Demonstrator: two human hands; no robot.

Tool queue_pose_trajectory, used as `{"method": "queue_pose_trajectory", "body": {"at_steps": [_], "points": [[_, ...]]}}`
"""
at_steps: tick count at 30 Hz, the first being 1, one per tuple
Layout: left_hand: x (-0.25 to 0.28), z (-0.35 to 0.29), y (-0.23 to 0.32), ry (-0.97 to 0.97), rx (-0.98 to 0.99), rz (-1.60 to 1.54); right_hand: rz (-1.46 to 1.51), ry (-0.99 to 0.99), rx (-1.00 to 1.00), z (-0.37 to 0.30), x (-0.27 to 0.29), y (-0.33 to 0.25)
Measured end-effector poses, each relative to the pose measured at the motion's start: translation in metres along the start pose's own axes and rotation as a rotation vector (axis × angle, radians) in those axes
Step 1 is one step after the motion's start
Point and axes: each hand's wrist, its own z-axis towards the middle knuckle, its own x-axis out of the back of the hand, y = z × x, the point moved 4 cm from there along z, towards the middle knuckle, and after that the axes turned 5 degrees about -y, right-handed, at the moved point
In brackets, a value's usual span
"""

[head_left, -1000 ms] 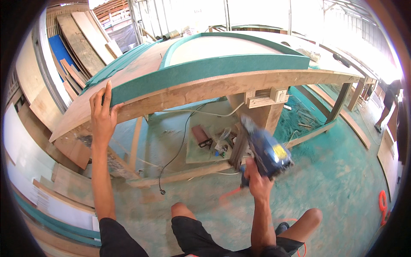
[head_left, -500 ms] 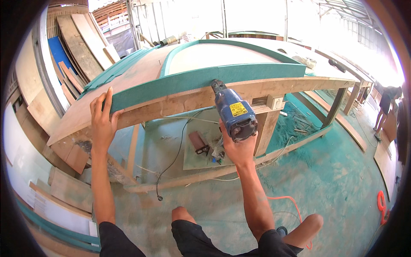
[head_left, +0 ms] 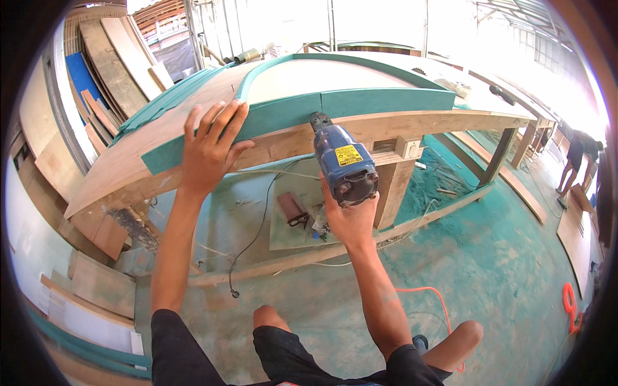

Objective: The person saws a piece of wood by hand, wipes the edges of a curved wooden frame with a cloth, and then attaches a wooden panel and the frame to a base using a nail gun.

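Observation:
A blue nail gun (head_left: 343, 156) with a yellow label is in my right hand (head_left: 351, 222), fingers wrapped round its handle. Its nose meets the front face of a green wooden strip (head_left: 280, 116), close to the seam where a second green strip (head_left: 389, 100) begins. My left hand (head_left: 209, 151) lies over the first strip, left of the nail gun. Its fingers are stretched over the top edge and the thumb points right along the front. The strips stand on edge along the workbench (head_left: 122, 177) as part of a curved green frame (head_left: 335, 58).
Loose boards (head_left: 116, 67) lean at the left. Beneath the bench are a brown tool-like object (head_left: 294, 209) and a dark cable (head_left: 265, 212). An orange hose (head_left: 444, 305) crosses the dusty floor. Another person (head_left: 576, 154) bends over at the far right.
My left hand has slid right along the green strip, from near its left end to closer to the nail gun. The nail gun stays at nearly the same spot by the seam.

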Motion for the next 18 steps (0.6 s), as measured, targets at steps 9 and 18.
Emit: {"method": "queue_pose_trajectory", "body": {"at_steps": [9, 18], "points": [[-0.006, 0.028, 0.011, 0.0, -0.145, -0.128, 0.014, -0.05, -0.056, 0.004, 0.01, 0.005], [-0.005, 0.03, 0.016, -0.018, -0.142, -0.206, 0.113, 0.029, -0.113, -0.018, 0.036, -0.002]]}}
